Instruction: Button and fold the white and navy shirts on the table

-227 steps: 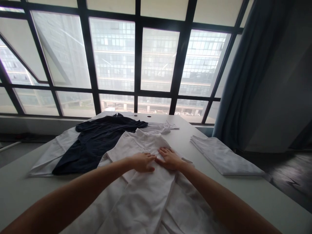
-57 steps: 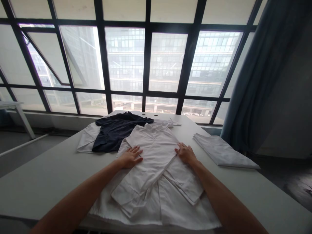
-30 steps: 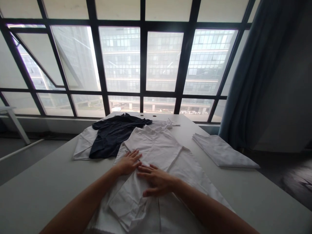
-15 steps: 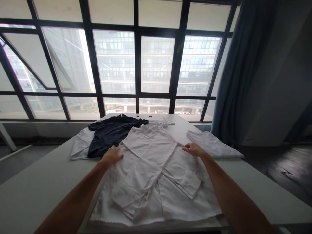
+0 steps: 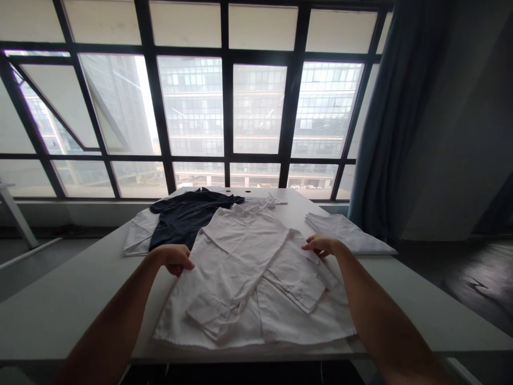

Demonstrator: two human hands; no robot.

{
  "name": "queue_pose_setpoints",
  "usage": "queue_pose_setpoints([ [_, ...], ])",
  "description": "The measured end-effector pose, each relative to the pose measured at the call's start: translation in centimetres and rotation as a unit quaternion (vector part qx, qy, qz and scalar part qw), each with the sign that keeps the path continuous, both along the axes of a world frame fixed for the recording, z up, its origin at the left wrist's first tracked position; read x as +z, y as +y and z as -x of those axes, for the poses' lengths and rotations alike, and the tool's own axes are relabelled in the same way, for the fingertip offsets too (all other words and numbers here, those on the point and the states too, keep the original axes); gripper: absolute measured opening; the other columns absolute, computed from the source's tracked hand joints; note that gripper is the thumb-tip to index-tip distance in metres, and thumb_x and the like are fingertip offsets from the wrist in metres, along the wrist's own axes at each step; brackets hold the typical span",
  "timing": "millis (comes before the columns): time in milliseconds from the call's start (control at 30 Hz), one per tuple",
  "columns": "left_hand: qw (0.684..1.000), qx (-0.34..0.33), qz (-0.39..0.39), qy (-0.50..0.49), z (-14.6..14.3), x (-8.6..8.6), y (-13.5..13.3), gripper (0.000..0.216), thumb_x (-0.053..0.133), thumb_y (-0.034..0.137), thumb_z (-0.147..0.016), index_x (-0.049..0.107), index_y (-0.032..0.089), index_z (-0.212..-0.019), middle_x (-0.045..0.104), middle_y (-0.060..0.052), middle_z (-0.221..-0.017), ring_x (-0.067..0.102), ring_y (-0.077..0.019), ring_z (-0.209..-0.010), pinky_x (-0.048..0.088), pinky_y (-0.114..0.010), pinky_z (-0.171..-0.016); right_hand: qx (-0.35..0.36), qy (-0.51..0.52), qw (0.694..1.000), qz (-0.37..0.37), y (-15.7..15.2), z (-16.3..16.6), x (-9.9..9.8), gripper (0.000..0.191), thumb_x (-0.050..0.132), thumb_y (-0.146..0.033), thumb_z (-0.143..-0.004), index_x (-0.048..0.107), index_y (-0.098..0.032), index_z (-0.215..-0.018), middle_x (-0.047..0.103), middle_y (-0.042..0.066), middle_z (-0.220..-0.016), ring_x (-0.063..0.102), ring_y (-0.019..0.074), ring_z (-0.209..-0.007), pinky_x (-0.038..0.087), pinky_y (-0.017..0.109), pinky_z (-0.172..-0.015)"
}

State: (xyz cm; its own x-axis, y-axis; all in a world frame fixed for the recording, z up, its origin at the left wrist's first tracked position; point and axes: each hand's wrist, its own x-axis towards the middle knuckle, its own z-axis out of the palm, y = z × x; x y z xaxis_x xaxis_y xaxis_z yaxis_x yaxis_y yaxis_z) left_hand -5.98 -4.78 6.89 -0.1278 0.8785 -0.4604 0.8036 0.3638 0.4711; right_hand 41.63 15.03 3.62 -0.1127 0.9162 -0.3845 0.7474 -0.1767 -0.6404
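On the middle of the white table [image 5: 60,315], a white long shirt [image 5: 236,267] lying flat, sleeves folded across the front. Left hand [image 5: 173,259] and right hand [image 5: 321,246] at both side edges, fingers narrow, pinching cloth, for even hold. Navy shirt [image 5: 184,219] at the table's far left, folded white cloth [image 5: 340,233] at far right, apart for free working room.

A plain white shirt [image 5: 236,267] lies beside a dark navy one [image 5: 180,222].
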Motion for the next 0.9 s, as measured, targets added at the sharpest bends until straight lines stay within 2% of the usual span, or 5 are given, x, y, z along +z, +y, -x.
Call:
queue_pose_setpoints([
  [100,0.993,-0.044,0.075,-0.078,-0.1,1.4,-0.9,0.037,0.077,0.046,-0.066,0.062,0.013,-0.071,0.058,0.0,-0.05,0.057,-0.0155,-0.051,0.045,-0.023,-0.052,0.013,0.033,0.999,0.015,-0.5,-0.6,0.4,0.04,0.081,-0.024,-0.071,0.062,-0.018,-0.106,0.058,0.0,-0.079,0.055,0.0107,-0.065,0.052,0.025,-0.066],
  [267,0.983,-0.102,-0.058,-0.138,-3.4,2.5,-0.4,0.04,0.071,0.053,-0.068,0.059,0.015,-0.067,0.053,0.004,-0.051,0.051,-0.0124,-0.05,0.045,-0.023,-0.053,0.024,0.014,1.0,-0.001,-0.6,-0.5,0.3,0.044,0.081,-0.032,-0.073,0.06,-0.017,-0.109,0.052,-0.003,-0.074,0.05,0.0087,-0.061,0.05,0.022,-0.061],
  [400,0.98,-0.159,-0.063,-0.098,-9.2,2.5,1.2,0.042,0.064,0.053,-0.077,0.057,0.014,-0.062,0.055,0.001,-0.049,0.052,-0.0118,-0.048,0.045,-0.024,-0.054,0.03,-0.007,0.999,-0.01,-0.5,-0.1,0.3,0.038,0.078,-0.04,-0.078,0.062,-0.016,-0.103,0.052,-0.002,-0.073,0.05,0.009,-0.061,0.05,0.022,-0.059],
  [633,0.984,-0.176,0.012,-0.019,-16.7,-0.9,3.6,0.037,0.052,0.023,-0.085,0.058,0.012,-0.051,0.061,-0.005,-0.052,0.058,-0.0131,-0.049,0.051,-0.026,-0.057,0.044,-0.036,0.998,-0.026,-0.9,0.3,0.8,0.029,0.068,-0.038,-0.087,0.062,-0.016,-0.104,0.05,-0.002,-0.071,0.051,0.0099,-0.061,0.048,0.022,-0.059],
  [900,0.979,-0.194,0.06,-0.019,-16.1,-2.7,4.0,0.041,0.058,0.034,-0.09,0.056,0.015,-0.054,0.061,-0.001,-0.053,0.056,-0.0106,-0.044,0.049,-0.023,-0.053,0.071,-0.086,0.994,-0.008,-0.9,0.4,0.9,0.029,0.072,-0.037,-0.083,0.062,-0.017,-0.101,0.053,-0.002,-0.068,0.053,0.009,-0.056,0.045,0.021,-0.056],
])
